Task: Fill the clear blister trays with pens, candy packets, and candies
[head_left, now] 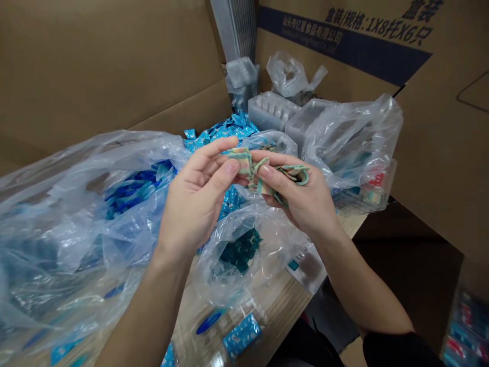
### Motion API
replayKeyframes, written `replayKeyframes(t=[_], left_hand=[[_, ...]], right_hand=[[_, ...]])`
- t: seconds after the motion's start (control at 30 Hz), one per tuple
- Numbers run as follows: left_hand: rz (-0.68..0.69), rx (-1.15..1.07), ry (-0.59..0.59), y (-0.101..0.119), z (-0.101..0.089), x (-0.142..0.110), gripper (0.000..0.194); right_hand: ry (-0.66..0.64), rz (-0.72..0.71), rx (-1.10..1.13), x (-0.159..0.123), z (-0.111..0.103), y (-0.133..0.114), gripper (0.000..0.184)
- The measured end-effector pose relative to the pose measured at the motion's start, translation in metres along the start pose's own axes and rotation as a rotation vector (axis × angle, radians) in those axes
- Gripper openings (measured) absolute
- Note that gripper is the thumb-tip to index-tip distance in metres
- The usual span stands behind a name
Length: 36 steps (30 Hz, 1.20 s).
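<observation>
The left hand [200, 196] pinched a small stack of striped pieces [243, 162] between thumb and fingers, while the right hand [305, 199] curled around a looser bunch [294, 172] of similar pieces, both held up over the table [283, 312], in from its right edge. Because the right hand's bunch fanned out unevenly, a slackened thumb could have let pieces slip. Any that fell might have mixed with the dark green pieces [244, 250] in the open plastic bag [214, 278] near that edge, or dropped past it to the floor.
</observation>
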<state>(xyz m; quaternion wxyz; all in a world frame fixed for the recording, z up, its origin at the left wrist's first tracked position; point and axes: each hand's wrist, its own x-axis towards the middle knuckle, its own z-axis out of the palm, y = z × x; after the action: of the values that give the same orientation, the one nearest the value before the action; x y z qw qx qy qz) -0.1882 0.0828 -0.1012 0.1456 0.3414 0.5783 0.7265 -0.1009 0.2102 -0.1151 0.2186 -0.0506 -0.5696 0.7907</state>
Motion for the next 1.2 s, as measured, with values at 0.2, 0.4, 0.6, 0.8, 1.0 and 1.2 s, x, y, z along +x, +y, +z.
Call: replayKeyframes(t=[0.2, 0.4, 0.6, 0.8, 1.0, 1.2], left_hand=[[-0.115, -0.139, 0.014, -0.005, -0.002, 0.006, 0.017], [-0.03, -0.03, 0.049, -0.006, 0.005, 0.001, 0.019], [0.009, 0.073, 0.053, -0.003, 0.009, -0.001, 0.019], [-0.042, -0.023, 0.044, -0.004, 0.006, 0.003, 0.02], [-0.107, -0.148, -0.002, -0.007, 0.003, 0.007, 0.022], [-0.086, -0.077, 0.03, -0.008, -0.004, 0.007, 0.027]], right_hand=[[0.026, -0.002, -0.053, -0.002, 0.004, 0.0, 0.03], [0.171, -0.254, -0.333, -0.005, 0.009, 0.001, 0.018], [0.132, -0.263, -0.306, -0.002, 0.005, -0.001, 0.022], [0.132, -0.232, -0.339, -0.002, 0.005, -0.001, 0.027], [0.113, -0.142, -0.189, 0.001, 0.006, 0.0, 0.027], [0.099, -0.153, -0.228, 0.001, 0.009, 0.001, 0.023]])
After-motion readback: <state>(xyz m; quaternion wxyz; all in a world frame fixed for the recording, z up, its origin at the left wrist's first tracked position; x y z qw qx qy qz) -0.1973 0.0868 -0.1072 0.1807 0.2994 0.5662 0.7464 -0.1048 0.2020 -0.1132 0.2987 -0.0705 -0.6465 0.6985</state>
